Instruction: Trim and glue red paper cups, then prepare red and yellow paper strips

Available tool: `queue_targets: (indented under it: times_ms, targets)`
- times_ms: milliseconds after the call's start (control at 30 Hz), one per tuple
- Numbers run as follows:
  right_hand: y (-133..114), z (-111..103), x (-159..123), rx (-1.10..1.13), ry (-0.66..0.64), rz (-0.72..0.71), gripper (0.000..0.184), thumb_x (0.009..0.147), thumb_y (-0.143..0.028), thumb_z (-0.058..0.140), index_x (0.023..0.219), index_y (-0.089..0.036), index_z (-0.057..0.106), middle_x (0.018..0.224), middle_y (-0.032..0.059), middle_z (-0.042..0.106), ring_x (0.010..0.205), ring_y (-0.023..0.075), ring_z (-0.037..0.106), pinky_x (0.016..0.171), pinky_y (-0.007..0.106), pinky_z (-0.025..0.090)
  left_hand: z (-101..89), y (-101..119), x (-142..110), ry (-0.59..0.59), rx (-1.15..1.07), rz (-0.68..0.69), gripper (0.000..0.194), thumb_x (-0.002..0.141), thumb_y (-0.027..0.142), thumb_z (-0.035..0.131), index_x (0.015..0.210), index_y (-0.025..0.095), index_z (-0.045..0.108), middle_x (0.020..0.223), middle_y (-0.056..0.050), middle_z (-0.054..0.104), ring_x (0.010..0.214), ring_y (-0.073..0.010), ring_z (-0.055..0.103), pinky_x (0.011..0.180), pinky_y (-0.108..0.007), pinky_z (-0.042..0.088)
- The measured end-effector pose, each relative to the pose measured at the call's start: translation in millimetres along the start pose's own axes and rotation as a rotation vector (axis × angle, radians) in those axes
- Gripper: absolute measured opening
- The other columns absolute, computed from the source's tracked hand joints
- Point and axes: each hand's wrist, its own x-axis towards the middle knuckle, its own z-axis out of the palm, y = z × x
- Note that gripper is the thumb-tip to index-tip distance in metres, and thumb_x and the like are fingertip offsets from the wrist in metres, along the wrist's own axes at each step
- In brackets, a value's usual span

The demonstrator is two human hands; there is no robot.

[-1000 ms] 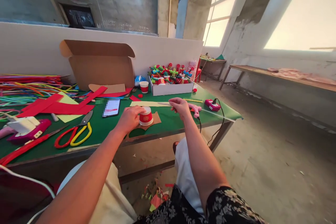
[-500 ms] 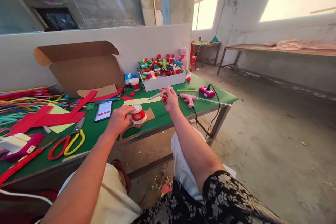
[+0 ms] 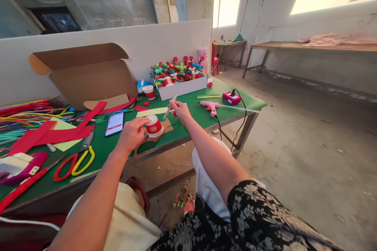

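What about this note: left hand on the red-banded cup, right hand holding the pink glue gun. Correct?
No: in the head view, the right hand holds a pen-like item; the pink glue gun lies on the table. The left hand is on the red-banded cup.

White pen now steeply tilted — tip down near the cup

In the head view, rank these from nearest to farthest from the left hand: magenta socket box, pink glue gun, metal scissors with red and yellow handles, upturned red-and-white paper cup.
1. Paper cup: touching the left hand, on its right.
2. Scissors: left side.
3. Glue gun: right side.
4. Socket box: farther right.
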Motion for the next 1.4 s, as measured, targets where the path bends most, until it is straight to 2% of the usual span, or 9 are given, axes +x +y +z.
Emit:
queue_targets:
  times_ms: [67,233,467,933,1167,1400]
  targets:
    - [2.9,1.3,-0.7,-0.085,-0.009,-0.026,0.031,0.094,-0.028,0.064,0.066,-0.017,0.058,0.051,-0.0063,0.057,0.041,0.0043,0.053,0.046,0.014,0.050,-0.5,0.5,0.1,-0.003,0.008,-0.006,0.044,0.076,0.013,0.040,0.102,0.019,0.075,0.113,-0.006,0.075,0.107,-0.0256,0.067,0.096,-0.040,0.055]
    - [7.5,2.6,-3.2,-0.252,-0.046,-0.054,0.027,0.082,-0.017,0.075,0.064,-0.018,0.055,0.051,-0.0048,0.062,0.049,0.0106,0.063,0.054,0.020,0.055,-0.9,0.8,0.1,-0.009,0.018,-0.019,0.043,0.077,0.014,0.040,0.102,0.020,0.075,0.112,-0.006,0.075,0.107,-0.0252,0.067,0.096,-0.039,0.056]
    - [6.5,5.2,-6.3,-0.401,-0.066,-0.078,0.028,0.085,-0.012,0.069,0.064,-0.019,0.053,0.052,-0.0043,0.061,0.051,0.0126,0.065,0.058,0.022,0.055,-1.1,-0.8,-1.1,0.013,-0.008,0.012,0.042,0.077,0.015,0.041,0.100,0.019,0.075,0.109,-0.007,0.075,0.104,-0.0253,0.068,0.095,-0.040,0.055]
    - [9.1,8.8,-6.0,-0.526,-0.087,-0.079,0.030,0.086,-0.016,0.073,0.065,-0.019,0.050,0.054,-0.0047,0.061,0.052,0.0109,0.065,0.057,0.019,0.053,-1.6,1.7,-1.4,0.033,0.010,0.039,0.040,0.074,0.015,0.042,0.097,0.019,0.074,0.108,-0.008,0.075,0.102,-0.0258,0.069,0.092,-0.039,0.057]
    - [8.6,9.7,-5.4,-0.543,-0.094,-0.089,0.031,0.087,-0.014,0.070,0.065,-0.019,0.049,0.053,-0.0047,0.061,0.052,0.0114,0.065,0.058,0.020,0.053,-2.4,1.1,-1.5,0.004,0.015,0.009,0.042,0.074,0.016,0.042,0.101,0.021,0.073,0.112,-0.006,0.075,0.107,-0.0258,0.068,0.097,-0.040,0.055]
    - [3.8,6.1,-12.5,-0.559,-0.100,-0.105,0.031,0.086,-0.012,0.070,0.063,-0.019,0.051,0.054,-0.0030,0.063,0.052,0.0123,0.065,0.057,0.021,0.054,-2.0,2.3,-1.3,-0.002,0.025,-0.014,0.041,0.076,0.017,0.041,0.101,0.020,0.073,0.111,-0.007,0.075,0.106,-0.0262,0.068,0.092,-0.040,0.056]
